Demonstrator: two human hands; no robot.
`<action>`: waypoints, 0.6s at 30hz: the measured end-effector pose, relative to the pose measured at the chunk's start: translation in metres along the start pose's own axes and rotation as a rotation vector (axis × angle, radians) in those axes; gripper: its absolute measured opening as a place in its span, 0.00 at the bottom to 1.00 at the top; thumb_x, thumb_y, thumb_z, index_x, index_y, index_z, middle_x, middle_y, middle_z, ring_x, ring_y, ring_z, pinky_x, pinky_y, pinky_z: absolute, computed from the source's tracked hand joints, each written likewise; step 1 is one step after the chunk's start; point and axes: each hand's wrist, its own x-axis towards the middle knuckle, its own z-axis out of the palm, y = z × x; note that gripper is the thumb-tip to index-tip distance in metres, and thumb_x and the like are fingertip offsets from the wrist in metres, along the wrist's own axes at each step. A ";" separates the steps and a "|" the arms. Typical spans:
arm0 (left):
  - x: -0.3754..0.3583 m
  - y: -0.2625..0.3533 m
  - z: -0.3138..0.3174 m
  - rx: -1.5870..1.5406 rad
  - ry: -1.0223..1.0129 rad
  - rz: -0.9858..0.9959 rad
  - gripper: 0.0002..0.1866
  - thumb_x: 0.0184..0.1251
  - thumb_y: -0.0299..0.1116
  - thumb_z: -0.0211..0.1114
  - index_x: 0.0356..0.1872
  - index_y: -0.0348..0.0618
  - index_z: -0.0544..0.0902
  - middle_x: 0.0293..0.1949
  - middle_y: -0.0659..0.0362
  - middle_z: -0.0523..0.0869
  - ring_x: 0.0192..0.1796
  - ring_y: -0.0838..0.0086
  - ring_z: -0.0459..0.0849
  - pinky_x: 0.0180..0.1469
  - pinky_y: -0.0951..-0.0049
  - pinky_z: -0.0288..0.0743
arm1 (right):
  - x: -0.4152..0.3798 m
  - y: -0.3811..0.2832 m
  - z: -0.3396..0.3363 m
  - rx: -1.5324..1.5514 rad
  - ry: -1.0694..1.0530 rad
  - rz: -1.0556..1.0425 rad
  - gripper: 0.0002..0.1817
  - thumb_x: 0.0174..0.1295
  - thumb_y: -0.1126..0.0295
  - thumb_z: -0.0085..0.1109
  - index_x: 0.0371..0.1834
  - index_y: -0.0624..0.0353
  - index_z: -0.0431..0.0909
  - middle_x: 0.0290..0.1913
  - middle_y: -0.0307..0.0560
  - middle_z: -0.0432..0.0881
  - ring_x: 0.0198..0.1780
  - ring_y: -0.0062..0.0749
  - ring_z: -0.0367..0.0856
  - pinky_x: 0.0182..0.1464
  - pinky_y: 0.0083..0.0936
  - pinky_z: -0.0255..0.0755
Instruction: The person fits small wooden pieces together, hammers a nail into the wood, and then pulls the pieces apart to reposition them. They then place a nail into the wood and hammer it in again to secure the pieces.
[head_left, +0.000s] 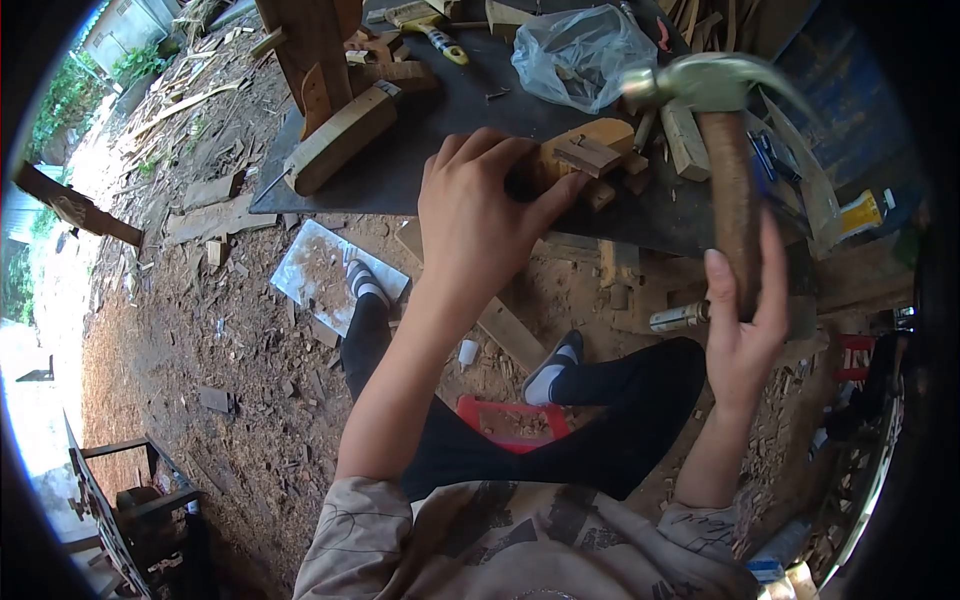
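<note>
My left hand (472, 205) is closed on a small wooden block (588, 157) at the table's near edge, thumb along its near side. The block rests against a larger orange-brown wood piece (608, 130). A thin dark thing stands on the block, too small to name. My right hand (748, 340) grips a claw hammer (730, 170) by its wooden handle. The hammer is raised upright to the right of the block, apart from it, its metal head slightly blurred and the claw pointing right.
On the dark table (470, 110) lie a clear plastic bag (585, 55), a yellow-handled tool (447, 45), a long wooden block (340, 140) and another wood block (685, 140). Below are a red stool (515, 425), a pale board (320, 265) and ground strewn with wood chips.
</note>
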 end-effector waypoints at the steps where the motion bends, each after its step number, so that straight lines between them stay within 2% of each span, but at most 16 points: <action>1: 0.000 -0.001 0.000 0.000 0.003 0.009 0.28 0.61 0.50 0.84 0.48 0.32 0.93 0.45 0.51 0.92 0.48 0.54 0.88 0.55 0.57 0.81 | 0.000 0.001 -0.003 0.026 0.060 0.037 0.30 0.82 0.67 0.64 0.83 0.64 0.70 0.58 0.53 0.87 0.50 0.32 0.85 0.51 0.29 0.78; 4: -0.001 -0.001 0.001 0.005 0.006 0.018 0.28 0.61 0.50 0.84 0.48 0.32 0.93 0.44 0.51 0.92 0.48 0.55 0.87 0.54 0.57 0.81 | 0.007 -0.014 -0.005 0.256 0.159 0.167 0.31 0.84 0.68 0.60 0.86 0.62 0.66 0.42 0.41 0.83 0.30 0.14 0.72 0.30 0.17 0.67; 6: 0.000 0.000 0.001 0.011 0.008 0.021 0.28 0.61 0.50 0.84 0.49 0.32 0.93 0.44 0.52 0.91 0.48 0.55 0.87 0.54 0.57 0.81 | 0.007 -0.017 -0.006 0.268 0.138 0.207 0.32 0.84 0.68 0.60 0.87 0.62 0.65 0.42 0.41 0.83 0.31 0.15 0.74 0.31 0.18 0.69; 9: 0.000 -0.001 0.001 0.019 0.010 0.024 0.28 0.61 0.51 0.84 0.49 0.32 0.93 0.44 0.52 0.91 0.48 0.55 0.87 0.54 0.58 0.81 | 0.009 -0.007 -0.005 -0.116 -0.138 0.015 0.30 0.81 0.66 0.65 0.83 0.61 0.72 0.63 0.52 0.83 0.53 0.33 0.79 0.52 0.30 0.74; 10: 0.000 -0.002 0.001 0.019 0.010 0.023 0.28 0.61 0.51 0.84 0.49 0.33 0.93 0.44 0.52 0.91 0.47 0.56 0.87 0.54 0.58 0.81 | 0.015 -0.016 -0.006 -0.115 -0.291 0.005 0.30 0.80 0.66 0.67 0.82 0.64 0.73 0.77 0.60 0.80 0.74 0.50 0.83 0.70 0.43 0.78; 13: 0.000 -0.001 0.004 0.018 0.017 0.022 0.28 0.61 0.50 0.84 0.48 0.33 0.93 0.44 0.52 0.91 0.47 0.56 0.87 0.54 0.58 0.81 | 0.015 -0.009 -0.007 -0.071 -0.237 0.027 0.30 0.80 0.66 0.67 0.82 0.62 0.74 0.76 0.59 0.81 0.73 0.48 0.84 0.71 0.42 0.77; 15: -0.002 -0.002 0.004 0.026 0.025 0.017 0.28 0.61 0.50 0.84 0.48 0.33 0.93 0.44 0.53 0.91 0.47 0.56 0.87 0.54 0.58 0.81 | 0.012 -0.009 -0.010 -0.068 -0.108 0.081 0.29 0.80 0.66 0.67 0.81 0.63 0.74 0.74 0.58 0.84 0.72 0.48 0.85 0.71 0.42 0.77; 18: -0.003 -0.003 0.004 0.028 0.030 0.025 0.28 0.60 0.50 0.84 0.48 0.33 0.93 0.44 0.54 0.91 0.47 0.57 0.87 0.54 0.58 0.81 | 0.014 -0.005 -0.018 0.096 0.066 0.152 0.30 0.82 0.68 0.63 0.83 0.64 0.69 0.55 0.53 0.89 0.46 0.34 0.89 0.48 0.29 0.82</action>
